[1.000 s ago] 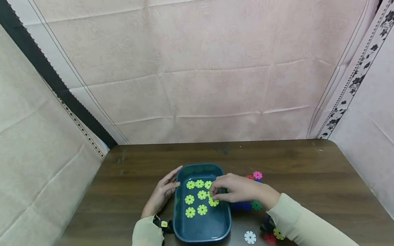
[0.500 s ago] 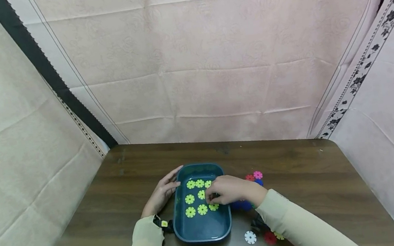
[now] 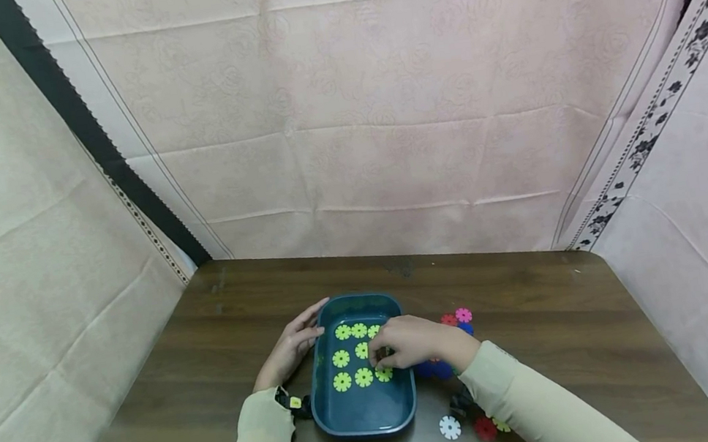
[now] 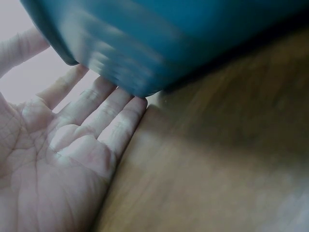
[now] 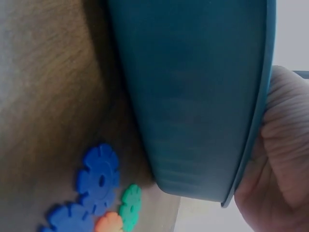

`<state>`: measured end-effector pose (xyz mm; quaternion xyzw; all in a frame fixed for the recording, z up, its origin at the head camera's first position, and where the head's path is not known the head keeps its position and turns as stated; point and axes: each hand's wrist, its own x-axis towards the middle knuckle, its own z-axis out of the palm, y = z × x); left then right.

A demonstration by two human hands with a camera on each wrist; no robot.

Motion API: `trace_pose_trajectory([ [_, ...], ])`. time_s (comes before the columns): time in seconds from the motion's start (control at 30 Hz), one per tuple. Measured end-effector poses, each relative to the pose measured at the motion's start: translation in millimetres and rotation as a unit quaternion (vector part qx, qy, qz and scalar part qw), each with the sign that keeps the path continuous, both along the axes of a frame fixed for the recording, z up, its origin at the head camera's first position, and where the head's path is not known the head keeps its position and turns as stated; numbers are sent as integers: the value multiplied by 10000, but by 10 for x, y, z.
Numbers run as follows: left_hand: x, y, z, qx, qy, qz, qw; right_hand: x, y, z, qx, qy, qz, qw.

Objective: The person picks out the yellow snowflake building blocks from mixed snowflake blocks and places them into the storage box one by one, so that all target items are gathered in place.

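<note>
A dark teal tray [image 3: 365,411] stands on the table before me, holding several yellow-green interlocking flower discs [image 3: 363,377] laid out in rows. My left hand [image 3: 290,348] rests at its left side; in the left wrist view the straight fingers [image 4: 116,121] touch the outer wall, and the thumb reaches the rim. Bent over the right part of the tray, my right hand [image 3: 411,339] has curled fingers low among the discs. Its fingertips are hidden, so whether they pinch a disc does not show. In the right wrist view that hand [image 5: 285,159] is behind the tray rim.
Right of the tray lie blue discs [image 5: 99,179], a green disc [image 5: 130,208], an orange disc [image 5: 109,223] and a pink disc [image 3: 463,315]. Nearer me are a white disc [image 3: 449,427] and a red disc [image 3: 485,428]. Cloth [image 3: 344,141] hangs behind the table.
My right hand has shifted slightly left and its fingers have curled more. The right-hand disc of the nearest row has moved toward me, into line. My left hand and the tray have stayed put.
</note>
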<state>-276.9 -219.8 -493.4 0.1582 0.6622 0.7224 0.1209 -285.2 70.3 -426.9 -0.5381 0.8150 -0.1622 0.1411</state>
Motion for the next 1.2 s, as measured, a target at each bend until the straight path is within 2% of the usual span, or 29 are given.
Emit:
trace_pose_trajectory([
  [0.17, 9, 5, 4, -58, -55, 11, 10000, -38, 54, 70, -523, -369, 103, 9979],
  [0.3, 11, 8, 8, -74, -96, 32, 9999, -79, 169, 237, -1116, -337, -10, 9932],
  [0.43, 15, 9, 13, -39, -89, 13, 10000, -140, 366, 410, -1655, -170, -392, 9853],
  [0.53, 16, 5, 17, -30, -96, 12, 9999, -173, 550, 516, -2057, -165, -786, 9753],
  [0.7, 13, 6, 24, -56, -97, 26, 9999, -153, 884, 592, -2517, -233, -1445, 9567],
  [0.87, 10, 13, 16, -31, -57, -27, 10000, -56, 1175, 486, -2718, -231, -1650, 9478],
  [1.03, 9, 9, 10, -51, -38, -9, 10000, 112, 1407, 258, -2747, -379, -1753, 9446],
  [1.2, 13, 2, 14, -109, -80, 35, 9999, 348, 1601, -3, -2960, -511, -1980, 9331],
])
